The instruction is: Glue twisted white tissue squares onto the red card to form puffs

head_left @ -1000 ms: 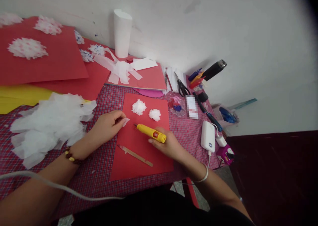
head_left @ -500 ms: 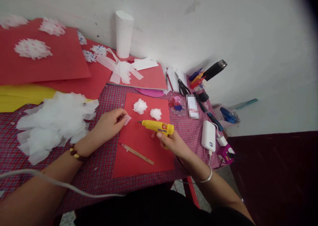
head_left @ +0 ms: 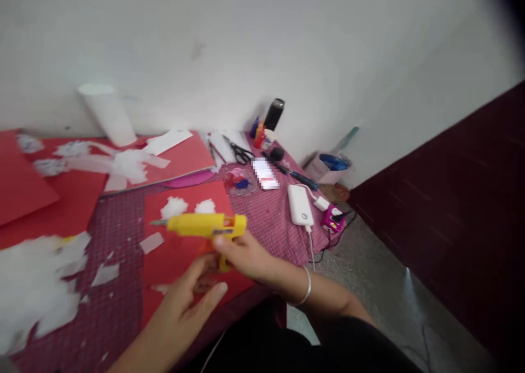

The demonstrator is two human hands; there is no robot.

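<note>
My right hand (head_left: 250,257) grips a yellow hot glue gun (head_left: 197,225) over a red paper sheet (head_left: 172,269); its nozzle points left. Just below the gun's handle is my left hand (head_left: 192,296), thumb and fingers apart. Whether its fingertips touch the handle or trigger, I cannot tell. A small white paper piece (head_left: 151,243) lies on the sheet's left edge under the nozzle. Two white paper pompoms, one on the left (head_left: 174,207) and one on the right (head_left: 205,206), sit behind the gun, partly hidden. The wooden stick is mostly hidden by my left hand.
A pile of white tissue paper pieces (head_left: 36,291) lies at left. Behind are a white paper roll (head_left: 109,115), scissors (head_left: 240,151), paint bottles (head_left: 258,133) and a black flask (head_left: 274,114). A white power bank (head_left: 300,204) with cables stands near the table's right edge.
My view has turned right. The small paper piece has left my left hand and lies on the red sheet. My left hand has come close to the glue gun's handle; the gun is lifted.
</note>
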